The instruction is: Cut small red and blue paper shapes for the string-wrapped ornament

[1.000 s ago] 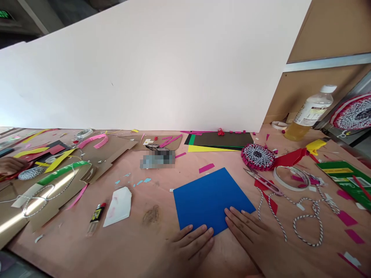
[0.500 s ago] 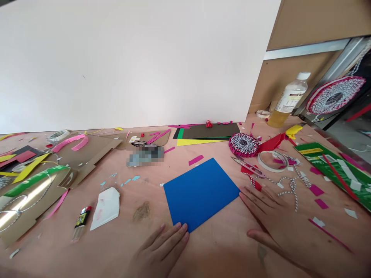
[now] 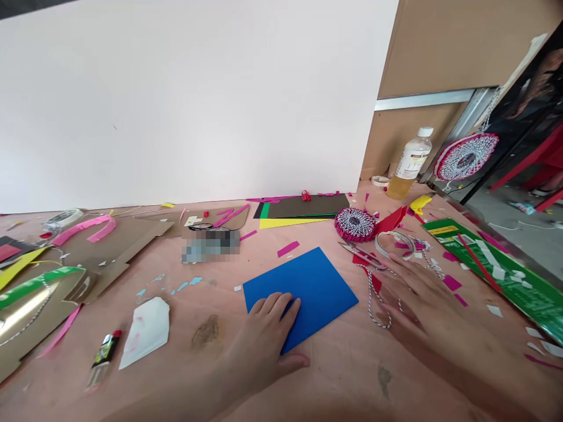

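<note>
Two loose, apparently empty grips: left hand lies further onto blue sheet, right hand nearer scissors.

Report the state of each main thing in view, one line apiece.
left hand: on the blue sheet
right hand: open, by the tape roll, contact unclear
blue sheet: flat, partly covered by the left hand
tape roll: lying flat
scissors: lying down, open or shut unclear
striped string: loosely looped
bottle: upright, capped, partly filled
coloured sheets: stacked, edges offset
round woven disc: hanging
</note>
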`<state>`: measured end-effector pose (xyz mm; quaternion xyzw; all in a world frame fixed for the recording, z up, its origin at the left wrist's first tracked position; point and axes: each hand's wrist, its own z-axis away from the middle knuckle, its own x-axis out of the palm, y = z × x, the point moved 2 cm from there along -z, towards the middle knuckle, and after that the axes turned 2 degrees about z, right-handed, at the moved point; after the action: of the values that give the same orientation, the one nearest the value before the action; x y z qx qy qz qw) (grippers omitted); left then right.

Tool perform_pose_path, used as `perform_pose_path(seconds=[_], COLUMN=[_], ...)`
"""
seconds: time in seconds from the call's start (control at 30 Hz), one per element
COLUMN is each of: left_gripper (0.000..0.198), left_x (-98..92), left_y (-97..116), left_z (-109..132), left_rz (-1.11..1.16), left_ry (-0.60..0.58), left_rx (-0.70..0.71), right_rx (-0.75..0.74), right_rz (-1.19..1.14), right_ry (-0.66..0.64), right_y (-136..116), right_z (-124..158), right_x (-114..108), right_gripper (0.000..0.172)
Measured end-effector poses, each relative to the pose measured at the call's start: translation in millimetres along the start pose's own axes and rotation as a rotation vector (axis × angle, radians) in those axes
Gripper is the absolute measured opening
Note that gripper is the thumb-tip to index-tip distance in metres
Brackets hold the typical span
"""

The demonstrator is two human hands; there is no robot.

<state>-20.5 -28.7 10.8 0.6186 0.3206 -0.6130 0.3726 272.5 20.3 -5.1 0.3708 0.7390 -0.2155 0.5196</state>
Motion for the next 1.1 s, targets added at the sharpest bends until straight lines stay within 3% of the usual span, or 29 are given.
perform_pose_path(seconds=[0.1,0.17,0.27,0.33,0.4,0.5,0.6,0.67,0.73,0.9,1.1], left_gripper=[0.055,0.04,0.031,0.026,0.028,0.041,0.038,0.023,0.023,0.022,0.03], left_x=[11.0,11.9,-7.5,-33.7,-60.2,-79.4,-65.8,-50.0,-35.5,-18.1,-3.4], left_y=[3.9,7.4,8.3,2.6,-1.4,-9.2,-19.4,-29.2,-40.3,-58.4,-54.7], left_z=[-3.0,0.8,10.7,15.5,15.6,4.9,-15.0,-28.9,-40.2,-55.7,-66.0], left_rz=[-0.038,-0.071,0.039,0.264,0.317,0.664,1.127,1.373,1.549,1.526,1.625], left_ry=[-0.022,0.038,0.188,0.279,0.297,0.314,0.293,0.29,0.241,0.194,0.201], left_rx=[0.002,0.059,0.126,-0.005,-0.075,-0.288,-0.457,-0.467,-0.483,-0.546,-0.477], right_rx=[-0.01,0.031,0.134,0.221,0.298,0.439,0.624,0.656,0.644,0.676,0.7], right_rz=[0.002,-0.03,-0.164,-0.397,-0.785,-1.343,-1.52,-1.495,-1.443,-1.35,-1.276], right_ry=[0.029,0.022,-0.051,-0.09,-0.125,-0.229,-0.321,-0.277,-0.227,-0.204,-0.226], right_y=[2.9,4.5,5.5,3.4,-2.5,-15.4,-22.8,-21.7,-18.0,-10.3,-8.2], right_z=[2.8,4.5,6.0,3.8,-3.7,-25.0,-46.9,-56.5,-60.6,-57.2,-55.6], right_x=[-3.2,-3.3,1.3,3.7,3.6,1.3,5.8,13.7,24.3,43.8,44.7], right_gripper=[0.037,0.037,0.042,0.057,0.067,0.05,0.037,0.036,0.035,0.038,0.039])
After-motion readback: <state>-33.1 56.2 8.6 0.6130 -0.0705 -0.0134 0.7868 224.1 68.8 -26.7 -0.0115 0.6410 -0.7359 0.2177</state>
